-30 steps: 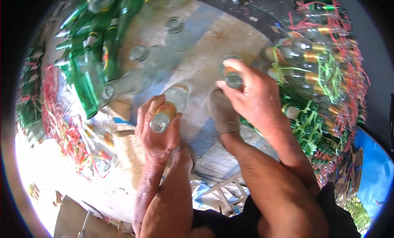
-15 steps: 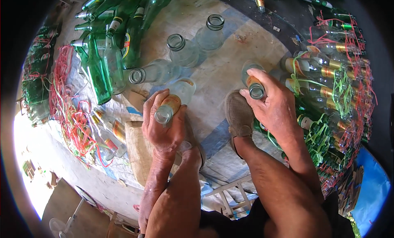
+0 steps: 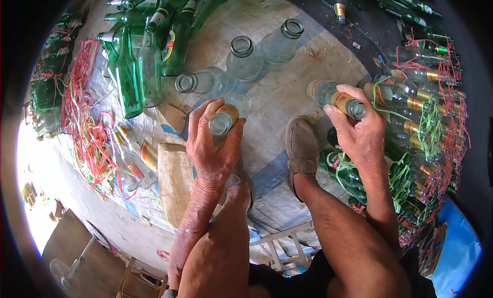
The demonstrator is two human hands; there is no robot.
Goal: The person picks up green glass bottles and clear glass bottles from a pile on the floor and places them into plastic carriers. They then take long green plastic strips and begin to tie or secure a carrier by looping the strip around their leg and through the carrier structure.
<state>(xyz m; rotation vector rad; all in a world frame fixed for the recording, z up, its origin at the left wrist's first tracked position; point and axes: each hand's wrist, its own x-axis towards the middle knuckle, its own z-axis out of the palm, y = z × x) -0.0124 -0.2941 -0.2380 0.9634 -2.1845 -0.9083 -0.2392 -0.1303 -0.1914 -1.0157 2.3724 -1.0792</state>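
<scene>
My left hand is closed around the neck of a clear glass bottle with a gold label, its open mouth facing up toward me. My right hand grips a similar clear bottle, tilted with its mouth toward me and its body angled up-left. Between and beyond my hands are two upright-looking clear bottles and a third clear bottle leaning or lying with its mouth to the left. My shoe rests on the sheeting below the right bottle.
Green bottles are heaped upper left, near tangled pink cord. Bottles tied with cord form a large mass on the right. A flattened beige sack or board is by my left forearm, and a blue panel stands lower right.
Both hands have shifted right, still holding their bottles. The right bottle now leans further over, showing more of its side. The surroundings have shifted slightly in view.
</scene>
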